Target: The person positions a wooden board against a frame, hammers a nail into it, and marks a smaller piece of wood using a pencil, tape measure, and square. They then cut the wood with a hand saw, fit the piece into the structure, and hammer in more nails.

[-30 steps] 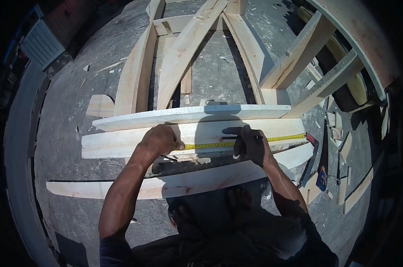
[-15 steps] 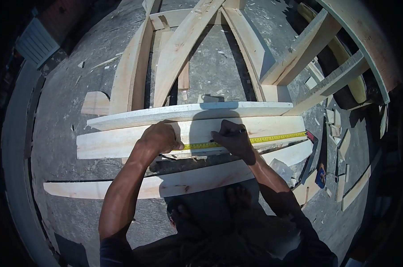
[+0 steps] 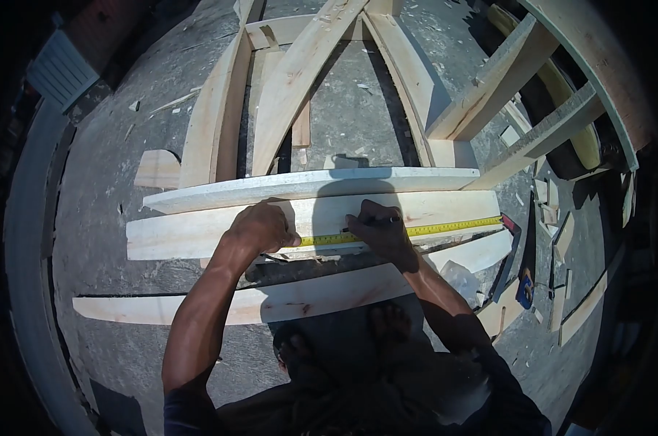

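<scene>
A yellow tape measure [image 3: 452,227] lies stretched along a pale wooden board [image 3: 176,236], its right end at the board's right end. My left hand [image 3: 262,227] is closed on the tape's left part, pressed on the board. My right hand [image 3: 378,227] is closed around a dark, thin pen-like tool, its tip over the tape near the middle of the board. The shadow of a head and my arm falls across the board. Just beyond stands a narrow board on edge [image 3: 307,187], part of a wooden frame.
A curved plank [image 3: 321,293] lies on the ground near my feet. A handsaw [image 3: 525,287] and wood offcuts [image 3: 561,305] are at the right. Frame beams [image 3: 300,80] extend beyond the boards, and a curved wooden structure [image 3: 590,65] rises at the upper right.
The view has shifted very slightly. Both hands keep their places on the tape and board, and my right hand's fingers have moved only a little.
</scene>
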Available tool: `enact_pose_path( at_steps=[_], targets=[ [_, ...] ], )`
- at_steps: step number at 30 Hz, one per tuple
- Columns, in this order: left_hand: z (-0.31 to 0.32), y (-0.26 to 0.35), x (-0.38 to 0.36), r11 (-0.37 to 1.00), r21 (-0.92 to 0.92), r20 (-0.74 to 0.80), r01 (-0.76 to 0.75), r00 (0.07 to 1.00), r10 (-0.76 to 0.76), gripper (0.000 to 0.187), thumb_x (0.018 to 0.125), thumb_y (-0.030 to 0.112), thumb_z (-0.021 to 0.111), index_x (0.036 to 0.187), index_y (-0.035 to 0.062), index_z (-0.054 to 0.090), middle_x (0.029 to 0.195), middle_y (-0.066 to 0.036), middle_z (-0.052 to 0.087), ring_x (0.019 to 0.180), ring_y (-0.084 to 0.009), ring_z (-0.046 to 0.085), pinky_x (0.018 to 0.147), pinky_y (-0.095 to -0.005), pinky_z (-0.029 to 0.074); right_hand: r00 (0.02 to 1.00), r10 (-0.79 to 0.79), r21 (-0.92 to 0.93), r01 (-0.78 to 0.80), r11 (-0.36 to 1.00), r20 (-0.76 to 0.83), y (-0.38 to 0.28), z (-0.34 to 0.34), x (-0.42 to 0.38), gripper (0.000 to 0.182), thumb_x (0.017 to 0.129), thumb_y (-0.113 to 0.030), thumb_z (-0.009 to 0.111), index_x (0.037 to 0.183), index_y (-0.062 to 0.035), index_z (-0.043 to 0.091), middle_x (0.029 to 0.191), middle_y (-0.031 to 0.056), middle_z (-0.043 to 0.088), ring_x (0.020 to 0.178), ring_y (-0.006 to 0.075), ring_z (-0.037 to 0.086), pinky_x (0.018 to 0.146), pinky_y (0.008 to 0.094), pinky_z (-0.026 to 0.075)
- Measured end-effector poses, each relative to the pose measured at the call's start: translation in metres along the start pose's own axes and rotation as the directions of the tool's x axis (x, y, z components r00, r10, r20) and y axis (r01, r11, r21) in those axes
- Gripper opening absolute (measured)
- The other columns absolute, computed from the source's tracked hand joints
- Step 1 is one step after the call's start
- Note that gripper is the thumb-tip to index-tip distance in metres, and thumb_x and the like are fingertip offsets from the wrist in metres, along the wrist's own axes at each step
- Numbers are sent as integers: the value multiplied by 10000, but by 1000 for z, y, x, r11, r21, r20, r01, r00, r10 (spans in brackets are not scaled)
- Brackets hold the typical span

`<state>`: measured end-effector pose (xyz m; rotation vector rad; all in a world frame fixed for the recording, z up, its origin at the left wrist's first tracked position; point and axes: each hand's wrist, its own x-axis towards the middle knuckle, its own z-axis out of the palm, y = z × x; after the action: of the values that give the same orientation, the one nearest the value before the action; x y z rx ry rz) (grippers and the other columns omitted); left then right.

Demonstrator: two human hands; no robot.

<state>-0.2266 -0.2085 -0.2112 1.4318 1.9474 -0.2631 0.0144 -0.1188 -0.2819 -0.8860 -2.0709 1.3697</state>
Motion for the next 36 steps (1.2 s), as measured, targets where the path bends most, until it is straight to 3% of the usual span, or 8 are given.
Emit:
enact_pose_path(
  at_steps=[12, 14, 18, 22, 25, 28, 31, 36],
  targets=[
    [29, -3, -22, 970, -34, 2, -242, 970, 242, 361, 929, 375, 718, 971, 21, 774, 847, -196, 730, 810, -356, 699, 822, -449, 522, 976, 16, 194, 27, 981, -215, -25, -18, -35, 111, 940, -77, 701, 884, 10, 662, 713, 77, 630, 628, 125, 606, 591, 298, 487],
    [45, 5, -39, 947, -103, 67, -303, 948, 311, 319, 941, 345, 700, 980, 39, 781, 877, -205, 727, 846, -373, 703, 825, -447, 529, 875, -323, -257, 239, 936, -361, -23, -48, -63, 97, 954, -51, 667, 1007, 21, 703, 864, 140, 691, 746, 251, 699, 660, 322, 527],
    [80, 10, -46, 911, -110, -39, -397, 918, 396, 281, 934, 327, 701, 971, 64, 792, 876, -182, 731, 838, -345, 710, 813, -428, 550, 655, -358, -640, -254, 725, -666, -1, -116, -97, 301, 969, -152, 686, 1173, 37, 571, 1065, 195, 602, 1000, 336, 585, 899, 425, 466],
    [109, 2, -32, 767, 85, 191, -636, 766, 614, 262, 933, 354, 714, 994, 111, 790, 825, -148, 740, 747, -325, 713, 714, -400, 568, 332, -212, -365, -516, 775, -919, 81, -201, -113, 609, 854, -337, 790, 1260, 25, 517, 1140, 185, 600, 1012, 333, 600, 860, 474, 494],
    [132, -3, -2, 612, 204, 354, -764, 641, 681, 371, 906, 416, 730, 962, 49, 743, 800, -148, 716, 755, -342, 702, 717, -413, 567, 454, 603, 484, -360, 798, -656, 99, -226, -113, 504, 859, -453, 812, 1044, -11, 659, 885, 49, 661, 730, 134, 647, 591, 311, 542],
    [155, 1, 13, 723, 267, 146, -637, 768, 623, 468, 875, 468, 745, 946, 9, 690, 795, -167, 689, 795, -348, 703, 721, -433, 565, 502, 583, 484, -327, 812, -639, 112, -248, -111, 350, 854, -336, 840, 925, -26, 693, 793, 59, 660, 575, 144, 621, 498, 297, 542],
    [154, 11, 5, 594, 413, 18, -690, 659, 752, 486, 884, 456, 750, 949, -18, 664, 815, -189, 693, 826, -362, 702, 763, -453, 562, 419, 555, 478, -282, 832, -719, 108, -298, -113, 291, 863, -290, 835, 793, -79, 648, 701, 17, 590, 539, 114, 562, 527, 307, 574],
    [155, 58, 7, 796, 185, 93, -576, 817, 569, 528, 845, 443, 804, 1089, 1, 648, 847, -211, 677, 840, -385, 688, 756, -462, 547, 293, 558, 560, -88, 824, -776, 200, -441, -149, 258, 1005, -303, 666, 935, -56, 644, 762, 37, 620, 597, 156, 590, 569, 320, 522]
  ],
)
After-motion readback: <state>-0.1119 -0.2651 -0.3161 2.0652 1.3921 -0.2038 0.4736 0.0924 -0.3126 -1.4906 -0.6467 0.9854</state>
